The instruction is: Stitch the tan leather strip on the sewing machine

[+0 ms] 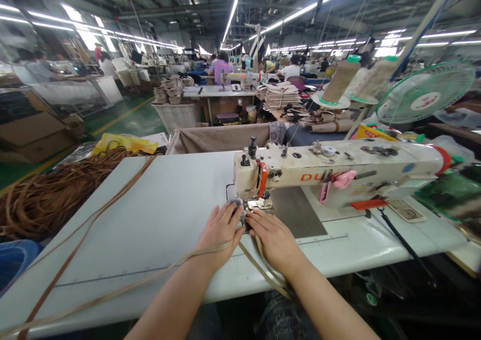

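Note:
Both hands are at the needle end of a white sewing machine (293, 167). My left hand (220, 234) lies just left of the presser foot, its fingers close together and pressed down on the work. A long beige strap (150, 277) trails from that hand across the table to the lower left. To the right, my right hand (273, 237) has its fingers pressed together on the strap by the foot. Two beige strap lengths (259, 267) hang from there over the table's front edge. My fingers hide the bit of strap under the needle.
Brown straps (80, 244) cross the white table (169, 199) at left, leading to a tangled heap (56, 194). A blue tub (17, 260) stands at the left edge. Thread cones (340, 79) and a green fan (426, 97) stand behind the machine. Other people work farther back.

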### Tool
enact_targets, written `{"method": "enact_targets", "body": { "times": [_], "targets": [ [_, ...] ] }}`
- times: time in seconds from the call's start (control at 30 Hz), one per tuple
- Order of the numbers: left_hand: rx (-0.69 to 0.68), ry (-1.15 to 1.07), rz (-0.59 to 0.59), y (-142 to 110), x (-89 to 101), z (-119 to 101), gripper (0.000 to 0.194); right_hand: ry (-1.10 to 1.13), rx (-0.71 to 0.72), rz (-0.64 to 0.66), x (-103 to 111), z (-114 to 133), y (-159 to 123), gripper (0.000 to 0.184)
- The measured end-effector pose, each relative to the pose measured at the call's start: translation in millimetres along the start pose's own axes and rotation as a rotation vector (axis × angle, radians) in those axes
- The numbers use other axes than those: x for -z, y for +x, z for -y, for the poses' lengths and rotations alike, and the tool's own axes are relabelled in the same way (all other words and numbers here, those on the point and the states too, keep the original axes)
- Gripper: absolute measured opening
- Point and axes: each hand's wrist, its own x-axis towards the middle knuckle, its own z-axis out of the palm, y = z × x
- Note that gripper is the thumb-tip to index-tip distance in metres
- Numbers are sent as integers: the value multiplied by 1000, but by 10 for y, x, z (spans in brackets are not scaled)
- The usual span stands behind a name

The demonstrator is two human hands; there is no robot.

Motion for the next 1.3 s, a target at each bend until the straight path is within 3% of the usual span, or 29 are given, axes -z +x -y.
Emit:
{"method": "enact_targets", "body": {
  "times": [0.17, 0.6, 1.3],
  "targets": [
    [-9, 35, 10, 19, 52, -12, 45, -7, 10, -9, -19, -10, 3, 38],
    [16, 69, 36, 38, 126, -44, 46, -47, -17, 11, -45, 10, 73, 40],
    [61, 53, 57, 63, 104, -27, 47, -78, -5, 12, -73, 36, 66, 42]
  ]
}}
